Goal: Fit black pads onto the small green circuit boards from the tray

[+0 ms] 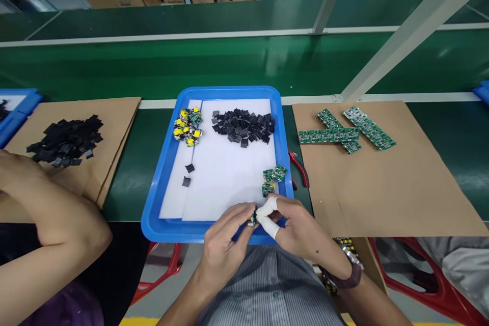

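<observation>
Between my two hands, over the near edge of a blue tray [160,193], is a small circuit board [252,218] with a yellow part on it. My left hand [225,242] pinches it between thumb and fingertips. White finger cots cover the thumb and finger of my right hand [292,221], which are closed on the board's right side. Several green boards [275,174] lie by the tray's right rim. A pile of black pieces [244,126] sits at the back, with boards bearing yellow parts [187,126] to its left. Two loose black pieces [186,182] lie nearer.
Red-handled pliers [300,169] lie right of the tray. On cardboard [382,188] farther right are green board strips [328,135]. At left, a co-worker's arm [61,219] rests near another black heap [66,140]. A slanted metal post [401,30] rises behind.
</observation>
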Motion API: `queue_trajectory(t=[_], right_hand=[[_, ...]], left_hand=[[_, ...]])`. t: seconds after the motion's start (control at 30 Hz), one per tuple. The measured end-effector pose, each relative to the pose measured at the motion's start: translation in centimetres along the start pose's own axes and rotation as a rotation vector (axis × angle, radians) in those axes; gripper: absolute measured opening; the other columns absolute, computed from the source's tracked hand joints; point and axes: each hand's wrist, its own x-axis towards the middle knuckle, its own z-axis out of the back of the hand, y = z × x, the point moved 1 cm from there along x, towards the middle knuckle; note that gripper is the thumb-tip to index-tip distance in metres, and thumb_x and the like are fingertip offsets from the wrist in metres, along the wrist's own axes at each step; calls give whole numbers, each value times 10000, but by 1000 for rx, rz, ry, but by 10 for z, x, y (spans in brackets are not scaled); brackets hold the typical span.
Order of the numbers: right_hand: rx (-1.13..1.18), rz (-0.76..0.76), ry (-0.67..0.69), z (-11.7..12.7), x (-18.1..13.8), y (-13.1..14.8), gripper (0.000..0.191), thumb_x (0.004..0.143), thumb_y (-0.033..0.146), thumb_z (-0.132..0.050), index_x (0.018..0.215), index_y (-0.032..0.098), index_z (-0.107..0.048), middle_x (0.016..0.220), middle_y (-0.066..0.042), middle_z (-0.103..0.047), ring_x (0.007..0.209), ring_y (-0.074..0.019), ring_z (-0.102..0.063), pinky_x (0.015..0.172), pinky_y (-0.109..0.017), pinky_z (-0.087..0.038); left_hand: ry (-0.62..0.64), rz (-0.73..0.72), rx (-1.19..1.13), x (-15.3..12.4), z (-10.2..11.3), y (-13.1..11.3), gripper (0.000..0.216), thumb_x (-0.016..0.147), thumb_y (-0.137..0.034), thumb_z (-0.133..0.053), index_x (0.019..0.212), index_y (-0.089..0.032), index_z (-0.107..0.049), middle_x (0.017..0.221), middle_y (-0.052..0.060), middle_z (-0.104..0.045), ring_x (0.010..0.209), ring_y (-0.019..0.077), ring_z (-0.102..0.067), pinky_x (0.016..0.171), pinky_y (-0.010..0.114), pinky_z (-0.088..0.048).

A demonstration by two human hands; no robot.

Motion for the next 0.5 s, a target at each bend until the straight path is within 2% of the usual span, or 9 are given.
queue_trajectory(t=[0.2, 0.37, 0.43, 0.5], right_hand=[[17, -72, 43, 0, 1, -3, 172, 887, 70, -579, 796, 214, -553, 808, 17, -636, 709, -143, -592, 631, -251, -441], [-138, -19, 27, 1, 1, -1, 211, 850, 36, -580, 751, 210, -514, 760, 21, -567, 679, -141, -531, 605, -262, -404], [-125, -7, 3, 0, 0, 0, 203, 859, 34, -578, 759, 207, -539, 785, 12, -586, 696, -144, -552, 621, -264, -428], [-34, -8, -22, -2, -2, -2, 165, 900, 64, -579, 829, 208, -614, 842, 1, -640, 749, -149, -615, 671, -264, -482]], left_hand=[[-1, -14, 0, -2, 0, 1, 473, 886, 30, -664, 1282, -226, -706, 1214, 70, -760, 1127, 207, -719, 999, 364, -615], [-7, -96, 29, -1, -2, 3, 523, 880, 51, -648, 1318, -232, -686, 1243, 78, -748, 1158, 227, -708, 1010, 406, -614], [-10, -101, 39, -1, -2, 4, 526, 879, 49, -649, 1322, -234, -685, 1253, 82, -744, 1160, 232, -708, 1012, 410, -613], [-15, -44, 34, -1, -2, 3, 506, 878, 22, -670, 1308, -244, -695, 1230, 75, -751, 1124, 224, -722, 987, 386, -623]])
